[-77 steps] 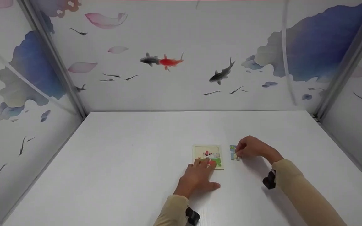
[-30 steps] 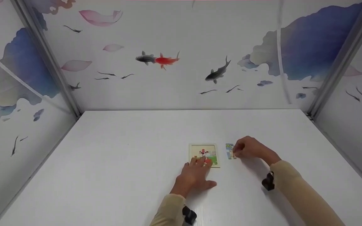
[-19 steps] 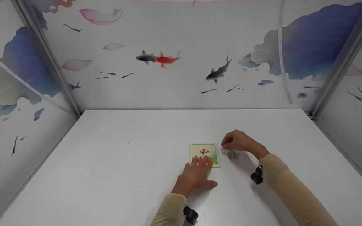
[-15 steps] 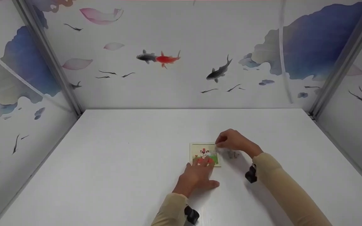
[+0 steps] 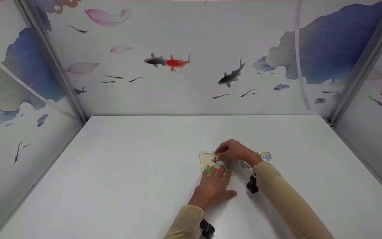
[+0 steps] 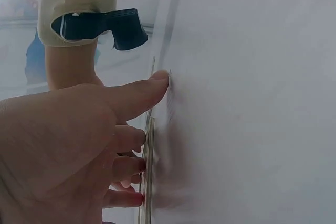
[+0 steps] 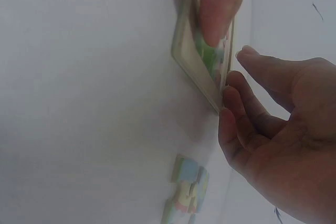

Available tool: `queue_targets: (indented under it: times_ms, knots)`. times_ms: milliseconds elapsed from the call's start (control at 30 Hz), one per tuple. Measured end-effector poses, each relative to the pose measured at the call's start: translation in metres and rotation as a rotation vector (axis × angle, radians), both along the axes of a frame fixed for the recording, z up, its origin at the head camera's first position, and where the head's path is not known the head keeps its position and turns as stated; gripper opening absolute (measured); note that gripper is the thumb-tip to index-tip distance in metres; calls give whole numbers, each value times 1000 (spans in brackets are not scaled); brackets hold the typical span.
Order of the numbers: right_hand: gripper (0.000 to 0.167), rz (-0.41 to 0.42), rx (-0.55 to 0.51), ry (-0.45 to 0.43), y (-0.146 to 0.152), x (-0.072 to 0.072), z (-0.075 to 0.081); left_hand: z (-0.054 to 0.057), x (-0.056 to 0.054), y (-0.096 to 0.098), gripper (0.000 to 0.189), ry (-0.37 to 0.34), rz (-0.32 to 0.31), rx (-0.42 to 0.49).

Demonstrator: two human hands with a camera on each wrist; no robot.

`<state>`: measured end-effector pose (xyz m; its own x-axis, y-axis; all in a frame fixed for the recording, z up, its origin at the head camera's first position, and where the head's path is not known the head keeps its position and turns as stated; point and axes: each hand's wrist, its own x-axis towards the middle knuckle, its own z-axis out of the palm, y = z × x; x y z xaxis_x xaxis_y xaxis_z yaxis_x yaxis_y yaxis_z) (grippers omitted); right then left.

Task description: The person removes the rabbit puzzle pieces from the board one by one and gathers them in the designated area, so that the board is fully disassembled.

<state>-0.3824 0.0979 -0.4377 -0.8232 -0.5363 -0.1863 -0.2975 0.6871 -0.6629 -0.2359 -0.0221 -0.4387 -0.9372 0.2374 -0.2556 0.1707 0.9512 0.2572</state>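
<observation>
A shallow puzzle frame (image 5: 201, 163) with an animal picture partly filled in lies on the white table. My left hand (image 5: 212, 189) spreads over its near side, straight fingers resting on the picture and the thumb apart. My right hand (image 5: 235, 154) is at the frame's upper right, fingers bent. In the right wrist view, its fingertips (image 7: 226, 98) meet the frame's edge. The thumb stands a little away there. Whether a small piece is between thumb and fingers is hidden or blurred. Loose puzzle pieces (image 7: 186, 190) lie joined beside the frame.
More coloured pieces (image 5: 265, 155) show behind the right wrist in the head view. White walls (image 5: 184, 96) printed with fish and petals enclose the table on the back and both sides. Each wrist carries a black camera (image 5: 252, 184).
My right hand has left the loose pieces and moved left to the frame, uncovering pieces on the right. My left hand has stayed on the frame, shifting slightly.
</observation>
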Motion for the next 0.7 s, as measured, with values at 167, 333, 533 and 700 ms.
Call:
queue_targets:
  times_ms: [167,333,533,700]
  knots:
    - [18,28,-9,-13,-1,0,-6,0,-1,-4,78,10,-10,25]
    - [16,47,-31,-18,0,2,-10,0,-1,-7,86,-49,-12,61]
    - [17,7,-36,-33,0,2,-9,2,-3,-7,89,-84,13,89]
    - [17,12,-33,-40,0,1,-11,0,-5,-6,86,-76,25,90]
